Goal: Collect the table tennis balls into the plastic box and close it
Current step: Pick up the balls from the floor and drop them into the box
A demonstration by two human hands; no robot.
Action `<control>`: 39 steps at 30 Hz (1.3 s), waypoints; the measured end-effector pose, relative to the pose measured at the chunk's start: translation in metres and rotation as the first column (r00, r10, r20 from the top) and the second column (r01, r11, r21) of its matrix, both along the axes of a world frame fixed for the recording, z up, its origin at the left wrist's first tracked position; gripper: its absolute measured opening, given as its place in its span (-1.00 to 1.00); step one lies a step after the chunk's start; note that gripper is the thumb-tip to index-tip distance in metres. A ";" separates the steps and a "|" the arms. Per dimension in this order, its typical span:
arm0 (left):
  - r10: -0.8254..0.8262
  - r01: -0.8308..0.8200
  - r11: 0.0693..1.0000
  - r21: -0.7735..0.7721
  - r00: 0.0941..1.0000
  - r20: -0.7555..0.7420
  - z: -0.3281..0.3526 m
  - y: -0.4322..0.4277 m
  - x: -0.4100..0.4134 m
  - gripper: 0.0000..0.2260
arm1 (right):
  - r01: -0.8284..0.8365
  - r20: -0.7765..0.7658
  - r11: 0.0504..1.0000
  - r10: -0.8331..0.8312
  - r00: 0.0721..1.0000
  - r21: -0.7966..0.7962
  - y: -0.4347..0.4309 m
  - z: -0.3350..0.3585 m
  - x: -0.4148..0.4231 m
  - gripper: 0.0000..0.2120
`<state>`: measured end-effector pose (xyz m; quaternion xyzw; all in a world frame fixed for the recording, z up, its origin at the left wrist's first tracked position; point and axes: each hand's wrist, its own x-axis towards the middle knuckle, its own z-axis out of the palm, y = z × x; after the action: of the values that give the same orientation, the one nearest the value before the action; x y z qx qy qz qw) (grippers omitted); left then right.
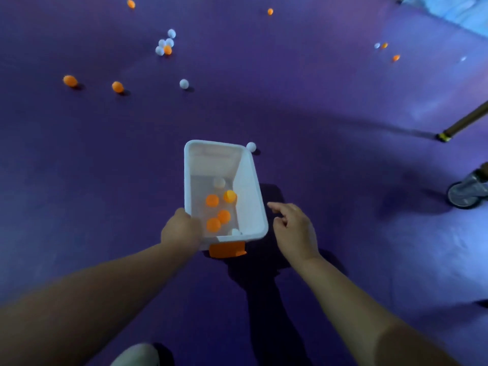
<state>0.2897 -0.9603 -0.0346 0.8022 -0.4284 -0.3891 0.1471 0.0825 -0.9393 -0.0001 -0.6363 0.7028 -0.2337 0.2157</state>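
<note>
Left hand (181,229) gripping box (248,180) at near-left rim; right hand (293,228) loose, empty, nearer white ball (251,146) off far-right corner.

One head-worn wide-angle view looks steeply down and forward, close above the purple floor (330,107).

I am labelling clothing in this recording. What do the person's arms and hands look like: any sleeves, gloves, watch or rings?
The left forearm and right forearm are bare; no sleeve plainly shows. The left hand and right hand wear no gloves. No watch, bracelet or ring is visible.
</note>
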 end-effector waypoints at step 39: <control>0.385 -0.391 0.919 -0.042 0.916 -0.113 0.002 -0.327 0.114 -0.76 | -0.027 -0.329 0.799 0.278 0.902 0.601 -0.404 -0.112 0.018 -0.58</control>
<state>0.4036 -1.2875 -0.0322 0.8451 -0.2647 -0.3790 0.2686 0.1005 -1.3437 -0.1121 -0.6289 0.7143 0.1470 0.2697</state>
